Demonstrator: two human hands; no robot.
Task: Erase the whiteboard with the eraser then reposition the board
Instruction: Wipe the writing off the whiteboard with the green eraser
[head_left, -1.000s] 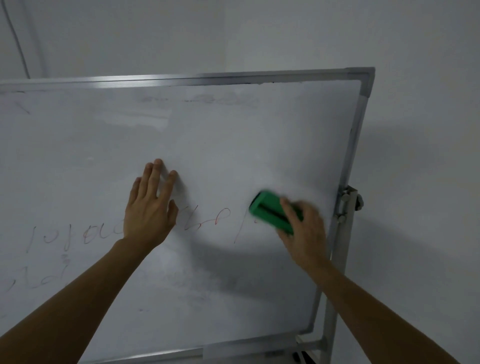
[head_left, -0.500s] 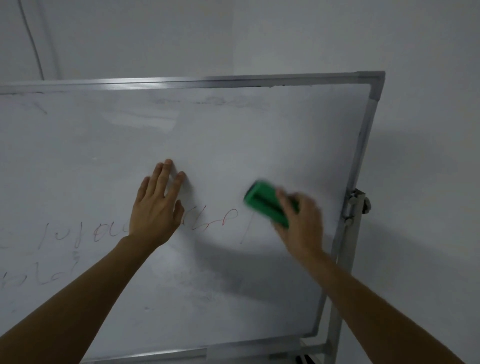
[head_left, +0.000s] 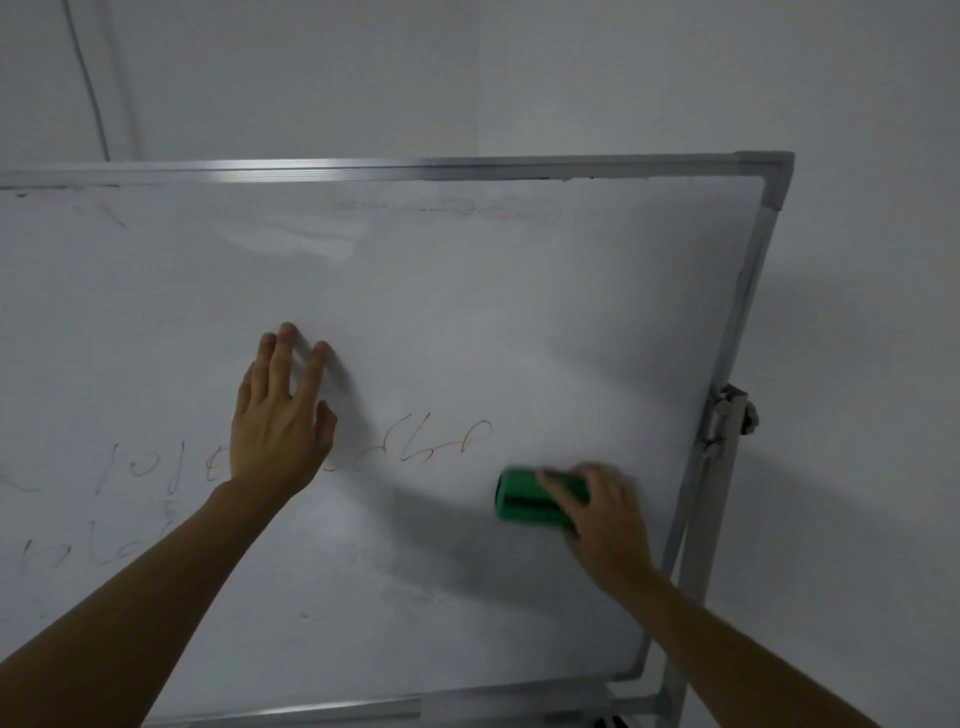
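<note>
A metal-framed whiteboard (head_left: 519, 291) fills most of the view, tilted on its stand. Faint red handwriting (head_left: 436, 441) runs across its middle and lower left. My left hand (head_left: 280, 421) lies flat on the board with fingers spread, covering part of the writing. My right hand (head_left: 602, 514) grips a green eraser (head_left: 524, 501) pressed against the board, below and right of the last red letters. The eraser and hand are motion-blurred.
The stand's grey upright (head_left: 711, 519) with a pivot clamp (head_left: 732, 415) runs down the board's right edge. A plain white wall (head_left: 857, 312) lies behind. A thin cable (head_left: 88, 83) hangs down the wall at top left.
My right hand has dragged the eraser downward on the board, wiping away the red stroke beside it. My left hand stays pressed in the same spot.
</note>
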